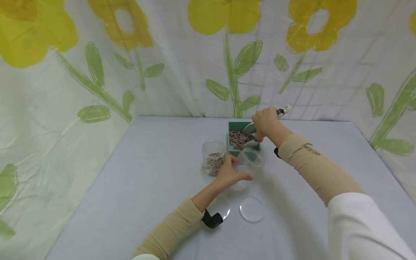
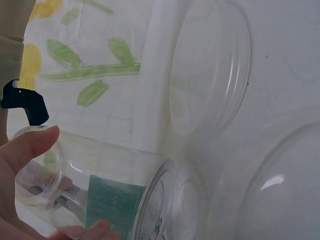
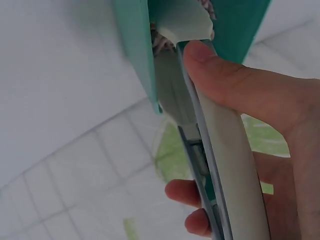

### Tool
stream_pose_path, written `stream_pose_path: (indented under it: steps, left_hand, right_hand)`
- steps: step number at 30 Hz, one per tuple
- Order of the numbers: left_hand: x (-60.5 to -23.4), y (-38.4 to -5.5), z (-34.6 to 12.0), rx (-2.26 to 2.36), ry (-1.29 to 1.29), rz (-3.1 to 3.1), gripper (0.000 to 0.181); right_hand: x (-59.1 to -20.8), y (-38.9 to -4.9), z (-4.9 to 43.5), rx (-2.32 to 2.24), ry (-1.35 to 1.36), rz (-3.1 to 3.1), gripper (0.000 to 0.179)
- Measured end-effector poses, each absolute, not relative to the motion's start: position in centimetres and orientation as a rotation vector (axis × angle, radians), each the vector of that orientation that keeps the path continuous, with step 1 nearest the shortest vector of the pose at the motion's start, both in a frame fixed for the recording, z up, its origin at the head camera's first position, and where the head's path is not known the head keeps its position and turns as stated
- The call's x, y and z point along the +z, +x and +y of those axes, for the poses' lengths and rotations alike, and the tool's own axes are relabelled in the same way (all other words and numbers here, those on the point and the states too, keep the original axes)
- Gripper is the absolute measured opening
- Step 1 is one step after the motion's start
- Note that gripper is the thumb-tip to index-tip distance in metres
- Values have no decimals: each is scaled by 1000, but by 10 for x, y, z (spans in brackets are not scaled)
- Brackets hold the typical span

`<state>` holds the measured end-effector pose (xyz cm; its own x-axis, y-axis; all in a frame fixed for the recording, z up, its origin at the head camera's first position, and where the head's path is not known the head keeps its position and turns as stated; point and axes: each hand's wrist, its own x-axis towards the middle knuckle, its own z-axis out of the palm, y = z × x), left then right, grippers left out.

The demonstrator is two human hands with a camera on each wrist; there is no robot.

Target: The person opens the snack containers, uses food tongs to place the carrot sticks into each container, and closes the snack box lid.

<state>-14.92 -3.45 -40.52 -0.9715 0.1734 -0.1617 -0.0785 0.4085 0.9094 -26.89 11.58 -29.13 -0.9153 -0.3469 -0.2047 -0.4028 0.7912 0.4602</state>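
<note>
My right hand (image 1: 268, 122) grips a pair of white-and-grey tongs (image 3: 225, 165), thumb on one arm and fingers round the other. The tongs' broad tips reach into a green bin (image 1: 236, 125) holding brownish shredded pieces (image 1: 239, 140). My left hand (image 1: 227, 175) holds a clear jar (image 1: 251, 159) close in front of the bin, thumb on the near side and fingers on the far side. No pieces show inside this jar. Just left of that hand stands another clear jar (image 1: 212, 146), partly filled with similar brownish pieces (image 1: 214, 164).
Two clear round lids lie on the table nearer to me: one lid (image 1: 251, 209) in the middle, the other lid (image 1: 224, 207) partly behind my left wrist. A flower-printed curtain (image 1: 182, 72) hangs along the table's far edge (image 1: 169, 117).
</note>
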Motion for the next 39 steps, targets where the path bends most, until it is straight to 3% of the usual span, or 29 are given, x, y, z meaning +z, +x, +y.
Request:
stream_pose_path:
  steps: [11, 21, 34, 39]
  left_hand:
    - [-407, -148, -37, 1609, 82, 2412, 65]
    - [-408, -146, -40, 1632, 124, 2420, 63]
    - [-407, -145, -41, 1648, 132, 2411, 63]
    - [-407, -145, -40, 1652, 139, 2424, 61]
  right_hand:
    - [-305, -269, 133, 651, -685, 2916, 34]
    - [-326, -262, 151, 360, -640, 3009, 52]
    - [-340, -260, 155, 216, -589, 3035, 35]
    - [-342, -258, 155, 209, -575, 3025, 37]
